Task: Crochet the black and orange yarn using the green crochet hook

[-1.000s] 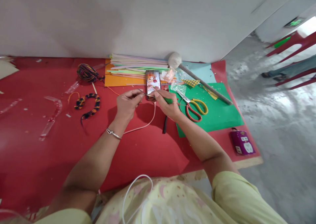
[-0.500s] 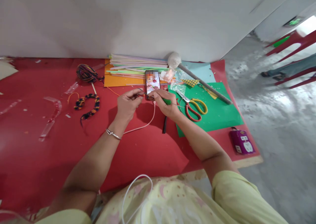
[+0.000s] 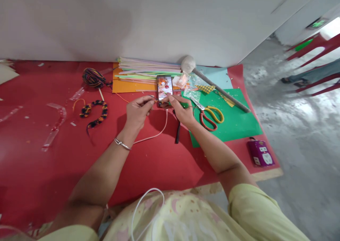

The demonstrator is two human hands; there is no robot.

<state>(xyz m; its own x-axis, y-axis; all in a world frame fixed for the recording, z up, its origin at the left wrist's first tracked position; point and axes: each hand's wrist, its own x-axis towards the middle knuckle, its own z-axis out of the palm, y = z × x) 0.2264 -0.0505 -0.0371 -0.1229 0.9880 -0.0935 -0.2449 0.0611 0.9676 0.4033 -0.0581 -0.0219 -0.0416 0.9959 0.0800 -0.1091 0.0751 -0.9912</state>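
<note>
My right hand (image 3: 185, 114) is closed around the green handle (image 3: 185, 105) of a crochet hook, whose thin metal shaft points left. My left hand (image 3: 136, 114) pinches dark and orange yarn (image 3: 153, 98) at the hook's tip; the small piece between the fingertips is mostly hidden. An orange strand runs left from this hand toward a multicoloured yarn ball (image 3: 92, 78). A curved strip of dark and orange crochet (image 3: 102, 116) lies on the red-covered table (image 3: 159, 163). Just beyond my fingertips a phone (image 3: 165, 86) shows a picture, a pale cable (image 3: 156, 135) running from its lower end.
Scissors (image 3: 212, 118) with red and yellow handles lie on a green sheet (image 3: 239, 124), right of my right hand. Pastel sticks (image 3: 148, 68) and a white ball (image 3: 188, 64) on a grey rod lie along the wall. A purple box (image 3: 261, 153) sits near the right corner.
My right hand has shifted slightly, and the hook's green handle now shows further right and more in view. My left hand stays almost in place, still pinching the yarn.
</note>
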